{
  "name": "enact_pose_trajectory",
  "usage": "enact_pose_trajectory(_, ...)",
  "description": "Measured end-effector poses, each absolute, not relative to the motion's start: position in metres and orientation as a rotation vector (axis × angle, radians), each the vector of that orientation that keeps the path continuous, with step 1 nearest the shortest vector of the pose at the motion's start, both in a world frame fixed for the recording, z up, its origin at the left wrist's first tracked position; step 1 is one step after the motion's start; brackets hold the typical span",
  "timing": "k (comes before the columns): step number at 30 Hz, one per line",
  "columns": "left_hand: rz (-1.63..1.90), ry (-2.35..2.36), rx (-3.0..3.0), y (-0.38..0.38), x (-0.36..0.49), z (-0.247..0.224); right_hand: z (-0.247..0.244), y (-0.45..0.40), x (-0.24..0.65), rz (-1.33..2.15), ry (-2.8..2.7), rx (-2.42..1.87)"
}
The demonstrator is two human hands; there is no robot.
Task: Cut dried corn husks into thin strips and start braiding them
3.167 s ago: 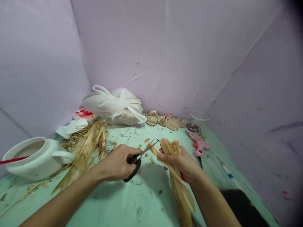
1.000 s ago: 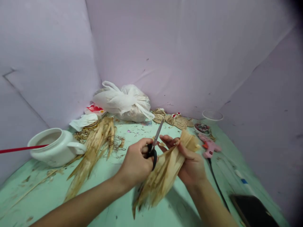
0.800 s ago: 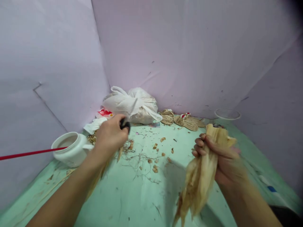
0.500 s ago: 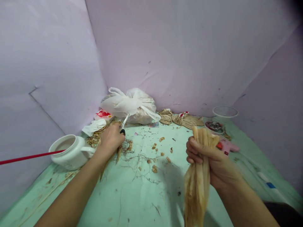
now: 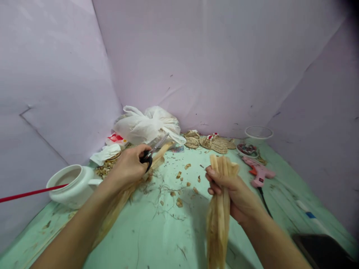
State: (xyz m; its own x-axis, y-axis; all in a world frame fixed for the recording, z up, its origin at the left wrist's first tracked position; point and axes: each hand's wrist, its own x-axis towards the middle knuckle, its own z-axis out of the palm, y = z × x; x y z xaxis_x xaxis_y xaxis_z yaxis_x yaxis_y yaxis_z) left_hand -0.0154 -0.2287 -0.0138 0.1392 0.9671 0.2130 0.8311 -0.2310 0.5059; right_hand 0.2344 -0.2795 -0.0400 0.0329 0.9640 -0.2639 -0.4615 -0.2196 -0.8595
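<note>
Husks point(image 5: 218, 224) hang in my right hand point(image 5: 232, 186), fingers closed round them, toward the bench's point(image 5: 157, 243) right edge; their lower ends are cut off. My left hand point(image 5: 130, 164) curls round scissors point(image 5: 146, 158); I'd best angle the points away from the loose husk point(image 5: 163, 150). Whether I've pinched it, I can't tell.

Room runs above scraps point(image 5: 179, 203) between the husk bundles point(image 5: 218, 224), bag point(image 5: 147, 126) blocking back-left.

The bottom edge cuts off the husk bundle point(image 5: 218, 231), the left edge crops the red stick point(image 5: 33, 192), the left forearm point(image 5: 84, 216) hides some loose husks point(image 5: 116, 212), and the bits point(image 5: 246, 149) in the dish point(image 5: 243, 156) are too small to tell.
</note>
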Motion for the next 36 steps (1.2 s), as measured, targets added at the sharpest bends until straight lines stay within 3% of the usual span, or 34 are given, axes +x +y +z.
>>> enact_pose_trajectory(14,0.438,1.330,2.228,-0.254,0.025,-0.037,-0.075,-0.277,0.205,1.536,-0.438,-1.097)
enact_pose_trajectory(25,0.297,1.294,2.307,-0.259,0.031,-0.041,-0.076,-0.277,0.203,1.496,-0.371,-1.105)
enact_pose_trajectory(32,0.016,1.800,2.448,-0.233,-0.012,-0.025,-0.057,-0.265,0.238,1.224,-0.368,-1.170)
enact_pose_trajectory(36,0.074,2.108,2.396,-0.227,-0.035,-0.016,-0.050,-0.266,0.246,1.236,-0.437,-1.181)
